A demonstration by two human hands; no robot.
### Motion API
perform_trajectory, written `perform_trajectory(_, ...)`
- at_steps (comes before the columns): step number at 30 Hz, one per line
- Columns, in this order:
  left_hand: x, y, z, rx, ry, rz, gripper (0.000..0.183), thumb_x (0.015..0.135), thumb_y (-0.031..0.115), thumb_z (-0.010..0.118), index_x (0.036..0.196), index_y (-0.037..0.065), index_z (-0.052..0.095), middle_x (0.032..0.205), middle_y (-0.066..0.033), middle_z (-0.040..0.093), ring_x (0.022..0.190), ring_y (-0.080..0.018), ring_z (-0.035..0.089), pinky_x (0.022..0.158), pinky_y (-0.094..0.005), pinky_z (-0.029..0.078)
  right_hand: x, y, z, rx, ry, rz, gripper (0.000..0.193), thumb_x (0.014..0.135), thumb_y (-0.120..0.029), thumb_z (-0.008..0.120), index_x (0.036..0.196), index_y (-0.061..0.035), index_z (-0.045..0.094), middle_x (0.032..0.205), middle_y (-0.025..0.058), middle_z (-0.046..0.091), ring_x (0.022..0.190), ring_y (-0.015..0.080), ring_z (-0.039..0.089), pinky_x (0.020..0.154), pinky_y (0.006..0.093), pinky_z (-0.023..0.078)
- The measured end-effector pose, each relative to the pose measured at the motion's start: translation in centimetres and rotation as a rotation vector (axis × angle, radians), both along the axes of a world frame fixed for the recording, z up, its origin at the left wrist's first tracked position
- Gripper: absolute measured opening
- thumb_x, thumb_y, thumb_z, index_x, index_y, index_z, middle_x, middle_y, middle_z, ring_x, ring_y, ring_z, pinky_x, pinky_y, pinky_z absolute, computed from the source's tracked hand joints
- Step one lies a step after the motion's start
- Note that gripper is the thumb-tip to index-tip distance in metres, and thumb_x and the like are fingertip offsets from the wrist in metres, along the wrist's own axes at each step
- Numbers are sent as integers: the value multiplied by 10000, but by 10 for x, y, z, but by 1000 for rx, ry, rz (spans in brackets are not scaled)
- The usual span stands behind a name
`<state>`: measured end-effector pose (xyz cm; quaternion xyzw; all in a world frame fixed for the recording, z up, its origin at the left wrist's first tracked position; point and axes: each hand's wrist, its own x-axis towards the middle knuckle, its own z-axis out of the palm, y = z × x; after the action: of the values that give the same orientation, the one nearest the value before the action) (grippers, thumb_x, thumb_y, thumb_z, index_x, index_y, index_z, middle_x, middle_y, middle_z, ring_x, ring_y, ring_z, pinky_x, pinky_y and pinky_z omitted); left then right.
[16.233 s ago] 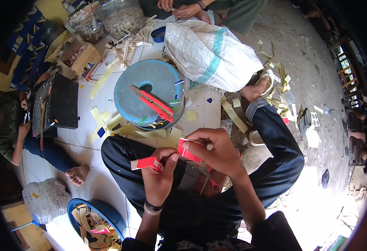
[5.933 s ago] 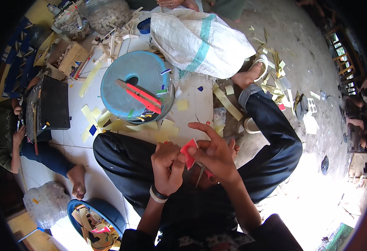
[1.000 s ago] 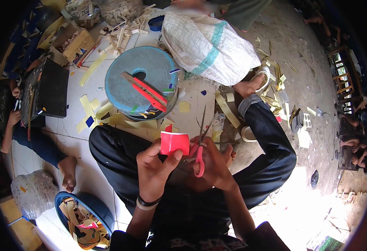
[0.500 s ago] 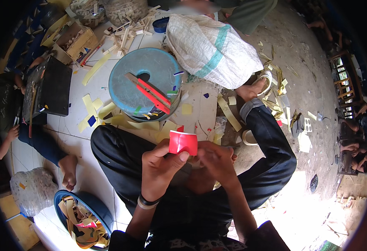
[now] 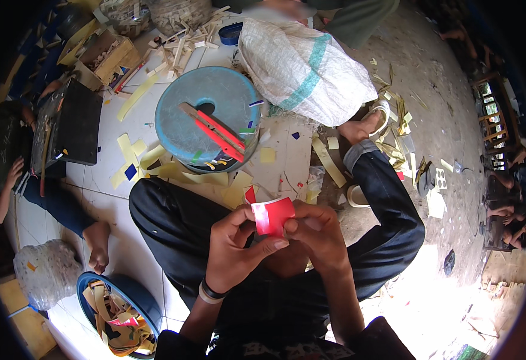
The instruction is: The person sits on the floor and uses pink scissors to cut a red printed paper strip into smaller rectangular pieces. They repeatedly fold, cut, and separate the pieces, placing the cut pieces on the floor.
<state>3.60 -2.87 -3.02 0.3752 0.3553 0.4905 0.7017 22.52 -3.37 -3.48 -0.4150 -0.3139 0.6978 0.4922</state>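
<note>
A red piece of glossy card (image 5: 273,216) is held up in the center of the frame, between the bare hands of a person sitting in dark jeans (image 5: 389,207). The left hand (image 5: 236,252) grips it at its left edge, fingers bent around that side, with the thumb stretched out along the lower edge. The right hand (image 5: 323,235) is clamped on the right side, thumb pressed to the lower right corner.

Above the hands, a red-handled cutter (image 5: 219,137) lies slantwise across a round blue-gray stool (image 5: 176,132), among small colored scraps near its rim. Pale yellow strips (image 5: 200,179) curl on the white tile floor (image 5: 98,207) at the stool's foot. A white woven sack (image 5: 287,63) with a teal stripe slumps at upper center, just beside a small blue dish (image 5: 231,34).

At upper left, light wooden sticks (image 5: 179,51) lie loosely strewn near an open wooden box (image 5: 119,63). Below, at the left edge, a co-worker's hand (image 5: 15,171) shows near a black box (image 5: 80,126). A blue tub (image 5: 152,303) filled with offcuts stands at lower left, beside a stuffed clear plastic bag (image 5: 47,273).
</note>
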Motion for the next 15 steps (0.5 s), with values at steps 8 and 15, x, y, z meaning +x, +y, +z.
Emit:
perform_trajectory(8, 1, -2, -7, 144, 72, 44, 279, 863, -41, 854, 1109, -47, 724, 1164, -98, 716, 1085, -165, 676, 985, -330, 528, -10, -2, 8, -95, -1, -149, 308, 1012, -186, 741, 1221, 39, 715, 996, 34, 704, 947, 90, 629, 855, 251, 483)
perform_trajectory(15, -4, 0, 1, 254, 88, 17, 284, 863, -41, 854, 1119, -47, 732, 1142, -104, 724, 1090, -181, 679, 992, -331, 515, -7, 1, 16, 32, 107, 25, 364, 996, -147, 763, 1299, 44, 697, 1172, 94, 692, 1028, 122, 636, 897, 286, 504)
